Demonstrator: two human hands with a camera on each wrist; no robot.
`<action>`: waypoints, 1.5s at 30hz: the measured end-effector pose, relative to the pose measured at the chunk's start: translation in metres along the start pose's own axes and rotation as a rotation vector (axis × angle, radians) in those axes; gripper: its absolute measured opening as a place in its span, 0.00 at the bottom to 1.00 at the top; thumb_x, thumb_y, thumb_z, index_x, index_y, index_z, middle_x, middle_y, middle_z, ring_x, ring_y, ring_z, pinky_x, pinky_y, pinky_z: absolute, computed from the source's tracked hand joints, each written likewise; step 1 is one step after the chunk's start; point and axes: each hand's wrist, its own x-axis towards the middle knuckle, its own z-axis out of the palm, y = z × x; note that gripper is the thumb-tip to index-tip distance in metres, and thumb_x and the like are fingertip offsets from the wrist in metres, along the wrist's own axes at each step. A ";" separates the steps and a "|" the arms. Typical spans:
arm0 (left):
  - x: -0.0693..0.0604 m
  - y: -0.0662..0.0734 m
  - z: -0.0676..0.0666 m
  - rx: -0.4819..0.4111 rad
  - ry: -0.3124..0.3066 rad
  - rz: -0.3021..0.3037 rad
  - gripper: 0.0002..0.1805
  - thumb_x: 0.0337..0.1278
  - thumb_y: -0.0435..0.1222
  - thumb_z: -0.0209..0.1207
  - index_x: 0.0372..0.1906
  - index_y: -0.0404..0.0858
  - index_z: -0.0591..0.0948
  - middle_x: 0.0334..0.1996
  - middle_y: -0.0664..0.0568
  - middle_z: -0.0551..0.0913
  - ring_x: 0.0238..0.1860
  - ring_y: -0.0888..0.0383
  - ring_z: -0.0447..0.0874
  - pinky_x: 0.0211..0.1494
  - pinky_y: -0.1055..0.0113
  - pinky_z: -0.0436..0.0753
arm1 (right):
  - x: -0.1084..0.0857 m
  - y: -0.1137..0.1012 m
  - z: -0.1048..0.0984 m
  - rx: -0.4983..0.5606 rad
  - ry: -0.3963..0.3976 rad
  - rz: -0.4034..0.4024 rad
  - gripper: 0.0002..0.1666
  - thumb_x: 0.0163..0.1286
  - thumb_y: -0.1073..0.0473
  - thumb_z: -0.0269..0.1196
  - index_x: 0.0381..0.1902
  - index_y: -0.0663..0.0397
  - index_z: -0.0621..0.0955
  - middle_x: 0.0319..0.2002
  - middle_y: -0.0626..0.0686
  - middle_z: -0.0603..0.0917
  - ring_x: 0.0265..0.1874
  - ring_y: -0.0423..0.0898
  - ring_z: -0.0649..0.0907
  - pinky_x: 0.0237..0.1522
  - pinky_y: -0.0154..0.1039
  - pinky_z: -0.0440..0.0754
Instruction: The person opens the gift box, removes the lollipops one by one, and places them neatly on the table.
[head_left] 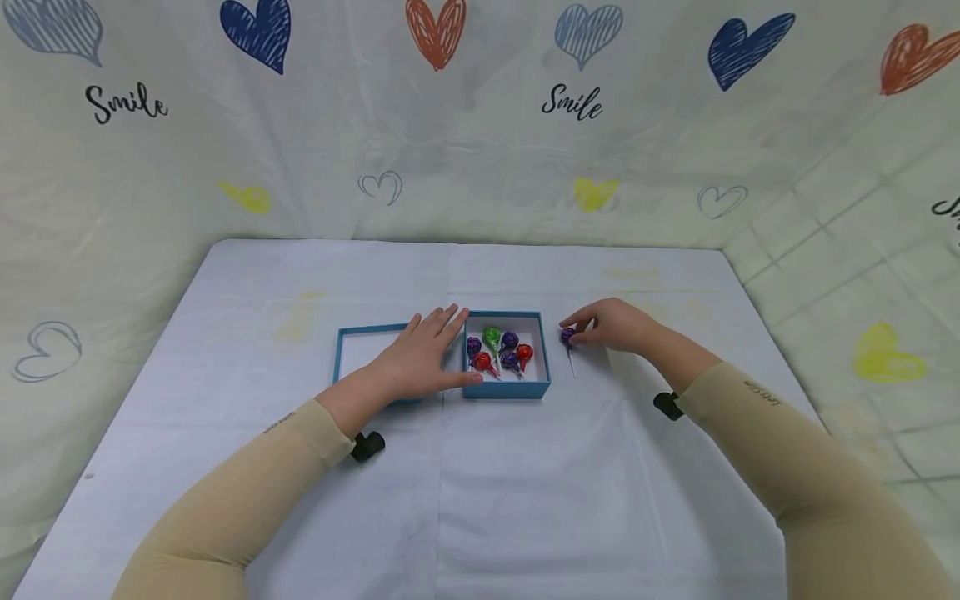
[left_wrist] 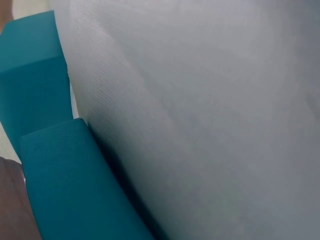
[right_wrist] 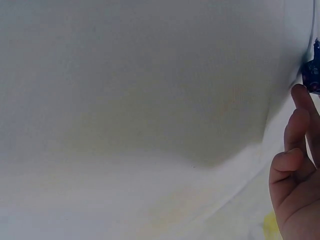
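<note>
On the worktop (head_left: 525, 475), a blue-edged lid (head_left: 363, 354) and box (head_left: 506, 390) lie side by side, the left hand (head_left: 423, 354) stretched across them, spread wide. Right of the box, the curled right hand (head_left: 618, 323) pinches a purple lollipop (head_left: 566, 334).

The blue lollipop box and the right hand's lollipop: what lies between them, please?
In the head view, bare white cloth lies between the blue lollipop box and the purple lollipop.

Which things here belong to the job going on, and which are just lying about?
Apparently in the job:
purple lollipop at the right hand
blue box
lollipops inside it
blue-edged tray or lid beside it

Just surroundings:
white table cover
heart-printed backdrop
</note>
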 end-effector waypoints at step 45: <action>0.003 -0.002 0.000 -0.003 -0.026 -0.004 0.61 0.52 0.77 0.45 0.81 0.48 0.39 0.80 0.48 0.41 0.79 0.47 0.37 0.77 0.44 0.39 | 0.011 -0.110 -0.025 -0.055 -0.042 -0.296 0.20 0.66 0.49 0.69 0.56 0.38 0.86 0.48 0.42 0.86 0.37 0.45 0.79 0.37 0.40 0.80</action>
